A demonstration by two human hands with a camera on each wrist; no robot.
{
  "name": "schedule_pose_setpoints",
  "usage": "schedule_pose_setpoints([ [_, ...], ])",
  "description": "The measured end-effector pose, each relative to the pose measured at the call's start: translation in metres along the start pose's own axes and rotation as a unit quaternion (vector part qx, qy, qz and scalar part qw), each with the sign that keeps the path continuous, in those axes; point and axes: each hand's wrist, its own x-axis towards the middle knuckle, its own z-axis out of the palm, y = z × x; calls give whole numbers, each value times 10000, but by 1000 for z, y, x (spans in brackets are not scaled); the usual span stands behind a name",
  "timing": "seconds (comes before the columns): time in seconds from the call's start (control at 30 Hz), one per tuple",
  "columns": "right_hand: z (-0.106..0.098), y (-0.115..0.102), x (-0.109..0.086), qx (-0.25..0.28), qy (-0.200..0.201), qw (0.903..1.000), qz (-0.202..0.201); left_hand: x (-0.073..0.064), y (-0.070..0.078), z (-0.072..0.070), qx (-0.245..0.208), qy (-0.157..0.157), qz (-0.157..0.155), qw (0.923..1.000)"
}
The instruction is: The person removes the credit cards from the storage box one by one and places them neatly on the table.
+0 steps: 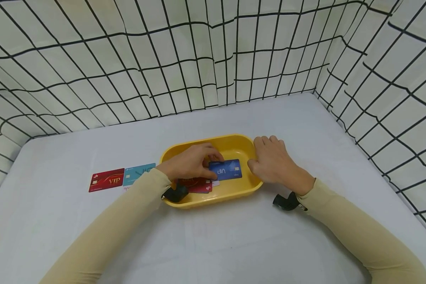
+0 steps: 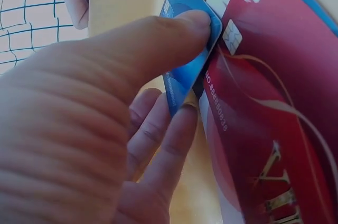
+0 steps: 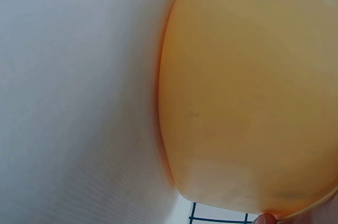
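Inside the yellow tray (image 1: 234, 190), my left hand (image 1: 195, 161) pinches a blue VIP card (image 1: 230, 169) between thumb and fingers. The left wrist view shows the thumb on the face of the blue card (image 2: 182, 73), which stands tilted. Beside it in the tray lies a red card (image 1: 201, 187), partly under the hand, with a whitish card edge (image 1: 215, 183) peeking out. My right hand (image 1: 271, 159) grips the tray's right end, its thumb over the rim. In the right wrist view the outer wall of the tray (image 3: 248, 92) fills much of the picture.
Left of the tray, a red VIP card (image 1: 107, 180) and a light blue card (image 1: 138, 172) lie side by side on the white cloth (image 1: 213, 244). Black wire grid (image 1: 184, 59) walls stand at the back and right.
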Motion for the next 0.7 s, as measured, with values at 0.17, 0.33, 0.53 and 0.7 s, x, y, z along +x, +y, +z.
schedule_pose_setpoints([
  [0.17,0,0,1,2,-4,10000,30,0,-1,0,-210,-23,-91,9997],
  [0.33,0,0,1,7,-31,10000,76,0,0,0,-355,-28,-221,9991],
  [0.53,0,-1,0,24,-3,10000,36,-1,1,0,-443,-44,-290,9986],
  [0.7,0,-2,0,34,3,10000,39,-2,0,0,-608,-31,-312,9977],
])
